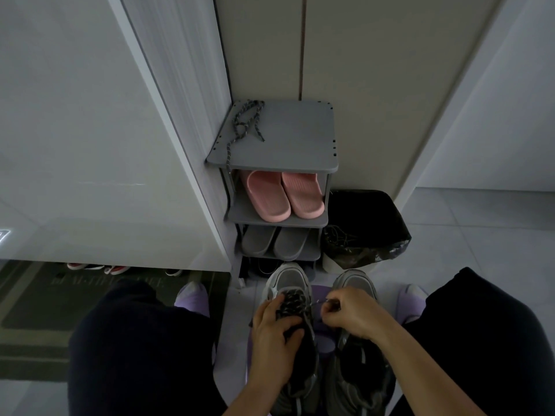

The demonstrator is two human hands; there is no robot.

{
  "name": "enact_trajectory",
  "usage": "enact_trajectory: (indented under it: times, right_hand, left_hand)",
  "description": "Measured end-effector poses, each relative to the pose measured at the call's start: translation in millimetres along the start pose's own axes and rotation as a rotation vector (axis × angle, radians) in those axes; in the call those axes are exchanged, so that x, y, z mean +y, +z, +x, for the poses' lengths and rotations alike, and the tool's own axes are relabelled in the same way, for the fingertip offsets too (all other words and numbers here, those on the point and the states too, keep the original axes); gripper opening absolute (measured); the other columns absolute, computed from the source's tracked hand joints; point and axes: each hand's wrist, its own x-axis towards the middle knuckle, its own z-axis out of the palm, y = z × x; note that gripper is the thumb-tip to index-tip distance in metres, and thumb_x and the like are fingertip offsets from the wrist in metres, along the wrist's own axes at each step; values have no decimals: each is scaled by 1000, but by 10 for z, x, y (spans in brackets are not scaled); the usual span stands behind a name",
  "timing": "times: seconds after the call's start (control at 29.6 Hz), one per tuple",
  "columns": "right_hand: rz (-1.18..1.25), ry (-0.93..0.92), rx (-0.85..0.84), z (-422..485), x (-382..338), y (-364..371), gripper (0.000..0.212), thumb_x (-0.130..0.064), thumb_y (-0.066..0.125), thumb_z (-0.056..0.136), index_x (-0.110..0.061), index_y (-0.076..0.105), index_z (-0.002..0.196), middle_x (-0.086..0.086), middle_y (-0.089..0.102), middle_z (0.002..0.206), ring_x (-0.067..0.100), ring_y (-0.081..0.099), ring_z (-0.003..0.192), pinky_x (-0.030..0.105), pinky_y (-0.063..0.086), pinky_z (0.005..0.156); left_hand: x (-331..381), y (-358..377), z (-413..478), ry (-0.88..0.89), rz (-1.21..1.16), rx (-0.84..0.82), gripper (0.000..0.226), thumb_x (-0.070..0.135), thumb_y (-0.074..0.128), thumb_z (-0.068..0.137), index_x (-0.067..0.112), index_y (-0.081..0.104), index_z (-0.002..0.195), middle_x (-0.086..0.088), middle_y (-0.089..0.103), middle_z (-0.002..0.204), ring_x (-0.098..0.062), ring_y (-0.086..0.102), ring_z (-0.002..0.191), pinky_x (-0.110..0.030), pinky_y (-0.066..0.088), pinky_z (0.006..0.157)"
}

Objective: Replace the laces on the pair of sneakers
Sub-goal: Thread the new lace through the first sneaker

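Sitting on the floor just before the shoe rack are two grey sneakers, side by side. The left hand grips the left sneaker, fingers curled over its tongue. The right hand pinches the dark lace end above the right sneaker. A spare lace lies atop the rack.

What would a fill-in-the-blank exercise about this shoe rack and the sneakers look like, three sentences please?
The spare lace lies on the ____ shelf of the grey rack.
The slippers on the shelf just below it are ____.
The left hand grips a sneaker while the right hand pinches its ____.
Missing words: top; pink; lace.
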Motion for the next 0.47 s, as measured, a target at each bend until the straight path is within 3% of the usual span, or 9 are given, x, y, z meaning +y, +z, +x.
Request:
enact_trajectory:
  times: [0.1, 0.27, 0.47]
  right_hand:
    - [-22, -6, -1, 5, -5, 8, 7, -18, 58, 82, -13, 63, 81, -4, 57, 74, 11, 54, 71, 17, 38, 56]
    - [12, -14, -53, 17, 15, 33, 16, -15, 61, 81, -16, 70, 93, -6, 69, 90, 7, 63, 86, 19, 47, 77]
    - [-20, -22, -16, 36, 37, 47, 14, -22, 65, 79, -11, 69, 84, 2, 72, 88, 14, 66, 83, 28, 51, 77]
  left_hand:
    - [8, -3, -1, -6, 3, 2, 22, 20, 63, 83, 24, 69, 104, 7, 31, 147, -14, 19, 136, -11, 9, 102]
    - [27, -2, -5, -8, -20, 21, 20, 20, 64, 83, 23, 71, 102, 7, 34, 145, -14, 22, 134, -12, 10, 100]
    - [26, 7, -9, -25, -41, 27, 19, 21, 64, 84, 23, 72, 100, 6, 36, 145, -15, 24, 133, -14, 14, 101]
